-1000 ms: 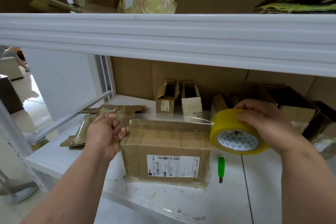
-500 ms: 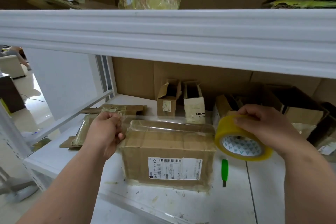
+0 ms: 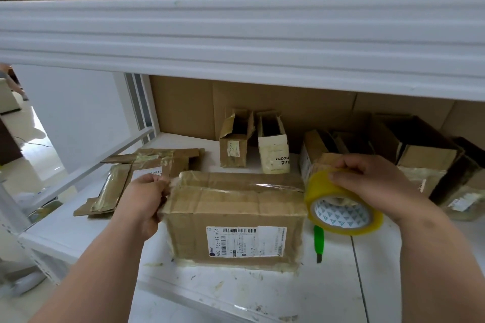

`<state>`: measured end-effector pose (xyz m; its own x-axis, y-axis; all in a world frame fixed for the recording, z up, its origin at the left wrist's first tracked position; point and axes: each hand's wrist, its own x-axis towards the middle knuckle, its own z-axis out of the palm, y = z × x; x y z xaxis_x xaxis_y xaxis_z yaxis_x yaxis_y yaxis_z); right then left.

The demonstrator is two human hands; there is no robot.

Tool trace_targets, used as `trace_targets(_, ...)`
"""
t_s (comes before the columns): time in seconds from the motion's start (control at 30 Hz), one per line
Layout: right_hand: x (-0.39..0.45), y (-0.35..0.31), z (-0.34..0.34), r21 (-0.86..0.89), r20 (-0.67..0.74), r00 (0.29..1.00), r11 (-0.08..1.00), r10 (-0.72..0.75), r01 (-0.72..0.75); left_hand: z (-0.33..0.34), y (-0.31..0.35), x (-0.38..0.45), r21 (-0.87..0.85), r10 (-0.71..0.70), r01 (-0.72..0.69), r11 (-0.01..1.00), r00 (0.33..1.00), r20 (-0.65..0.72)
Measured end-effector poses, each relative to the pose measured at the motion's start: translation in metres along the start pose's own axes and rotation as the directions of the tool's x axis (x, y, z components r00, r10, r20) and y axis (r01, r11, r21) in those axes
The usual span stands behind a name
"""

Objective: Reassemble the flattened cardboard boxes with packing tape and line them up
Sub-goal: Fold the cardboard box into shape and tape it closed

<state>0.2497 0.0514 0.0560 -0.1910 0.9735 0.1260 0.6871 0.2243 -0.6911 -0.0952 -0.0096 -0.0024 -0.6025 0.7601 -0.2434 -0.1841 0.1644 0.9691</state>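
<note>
box (image 3: 236,217) on shelf (image 3: 262,294), between left hand (image 3: 143,200) and right hand (image 3: 378,186) | tape roll (image 3: 341,204) under right hand, touching box's right end | cutter (image 3: 319,241) below roll | flattened boxes (image 3: 136,173) behind left hand | two upright boxes (image 3: 254,144) behind box

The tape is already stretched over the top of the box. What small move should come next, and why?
Probably lower the tape roll past the box's right edge, so the strip sticks down that side. The clear strip already spans the top of the box. The left hand pins its end at the left edge, and the right hand holds the roll beside the right corner. The green cutter lies nearby.
</note>
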Motion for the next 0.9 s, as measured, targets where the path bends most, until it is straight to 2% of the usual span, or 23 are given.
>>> trace_targets(0.13,0.001,0.004,0.004,-0.009,0.003,0.999,0.999,0.036,-0.036,-0.006,-0.011,0.004,0.203,0.012,-0.021,0.979,0.999,0.044)
trace_targets(0.2,0.001,0.006,0.007,0.010,0.009,0.999,0.999,0.052,-0.052,-0.008,-0.015,0.001,0.251,0.011,-0.028,0.968,0.998,0.069)
trace_targets(0.3,0.001,0.008,0.010,0.041,0.017,0.998,0.997,0.065,-0.066,-0.011,-0.016,-0.001,0.262,-0.005,-0.015,0.965,0.997,0.074)
trace_targets(0.43,-0.002,0.008,0.014,0.051,0.018,0.997,0.996,0.073,-0.074,-0.012,-0.010,-0.007,0.184,-0.046,0.027,0.983,0.994,0.103)
trace_targets(0.6,-0.005,0.010,0.015,0.067,0.006,0.996,0.994,0.088,-0.088,-0.019,0.008,-0.017,0.266,-0.050,-0.007,0.964,0.977,0.205)
trace_targets(0.67,-0.006,0.011,0.017,0.077,0.001,0.995,0.992,0.101,-0.101,-0.018,0.018,-0.024,0.372,-0.053,-0.049,0.927,0.964,0.261)
trace_targets(0.73,-0.007,0.010,0.019,0.100,-0.009,0.994,0.989,0.106,-0.105,-0.010,0.022,-0.033,0.523,-0.040,-0.123,0.843,0.956,0.290)
trace_targets(0.8,-0.009,0.009,0.020,0.116,-0.021,0.994,0.988,0.109,-0.106,0.000,0.019,-0.036,0.617,0.002,-0.185,0.765,0.959,0.285)
trace_targets(0.9,-0.011,0.008,0.023,0.136,-0.043,0.992,0.984,0.118,-0.111,0.011,0.018,-0.035,0.725,0.027,-0.203,0.659,0.969,0.246)
